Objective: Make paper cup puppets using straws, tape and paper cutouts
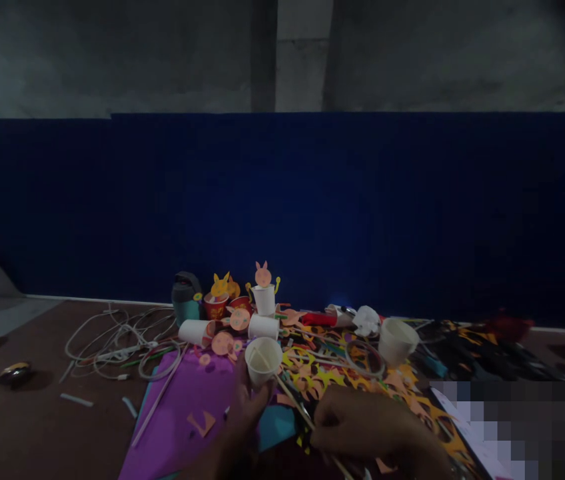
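On the cluttered table, above a purple sheet (182,413), the left hand (242,413) gripped a white paper cup (263,361) by its base. The right hand (362,427) was closed around a thin stick (290,397) whose tip sat inside that cup; another white cup (396,341) stood near.

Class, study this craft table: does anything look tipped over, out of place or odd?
Yes. Two white paper cups lie on their sides behind the upright cup the left hand holds. Orange paper offcuts are scattered about, and white cables lie tangled at left.
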